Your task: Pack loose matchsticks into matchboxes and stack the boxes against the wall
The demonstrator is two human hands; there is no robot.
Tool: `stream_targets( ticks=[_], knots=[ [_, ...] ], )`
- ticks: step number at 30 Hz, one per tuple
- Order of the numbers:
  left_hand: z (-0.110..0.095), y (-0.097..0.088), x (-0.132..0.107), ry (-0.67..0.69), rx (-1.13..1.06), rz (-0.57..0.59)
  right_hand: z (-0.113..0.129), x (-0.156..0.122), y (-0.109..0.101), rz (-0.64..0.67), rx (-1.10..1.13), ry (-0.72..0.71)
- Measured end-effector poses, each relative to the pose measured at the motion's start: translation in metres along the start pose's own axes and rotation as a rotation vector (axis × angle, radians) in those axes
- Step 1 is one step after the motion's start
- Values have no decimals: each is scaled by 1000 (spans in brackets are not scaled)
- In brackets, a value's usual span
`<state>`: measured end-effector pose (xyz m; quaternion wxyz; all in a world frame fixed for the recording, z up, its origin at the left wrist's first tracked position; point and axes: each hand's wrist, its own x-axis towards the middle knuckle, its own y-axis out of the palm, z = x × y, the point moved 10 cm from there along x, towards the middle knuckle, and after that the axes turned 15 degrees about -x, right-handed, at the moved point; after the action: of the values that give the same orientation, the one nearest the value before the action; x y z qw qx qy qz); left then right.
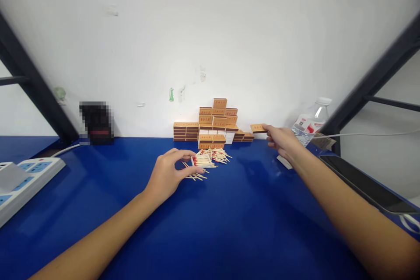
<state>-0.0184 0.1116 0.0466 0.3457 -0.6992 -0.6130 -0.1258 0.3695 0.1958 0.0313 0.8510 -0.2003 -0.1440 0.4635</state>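
My left hand grips a white matchbox tray between thumb and fingers; it is filled with red-headed matches. Loose matches lie in a heap behind and around the tray on the blue table. My right hand pinches an orange matchbox above the table, to the right of the stacks; whether a tray is inside it I cannot tell. Against the wall rises a stepped stack of matchboxes, with a lower stack at its left and a few flat boxes at its right.
At the right stand a clear plastic bottle and a dark phone-like slab. A small pale piece lies under my right wrist. On the left are a white power strip and a dark blurred object. Black frame bars flank the table.
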Motion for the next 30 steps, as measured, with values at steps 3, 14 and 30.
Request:
stream_targets(
  ticks=[3,14,30],
  knots=[
    [-5,1,-1,15,-8,-6,8,-53,18,136,36,-65],
    [-10,3,-4,-8,-63,-36,29,-160,96,708,204,-196],
    [-20,10,-6,42,4,16,36,-174,90,854,52,-364]
  ],
)
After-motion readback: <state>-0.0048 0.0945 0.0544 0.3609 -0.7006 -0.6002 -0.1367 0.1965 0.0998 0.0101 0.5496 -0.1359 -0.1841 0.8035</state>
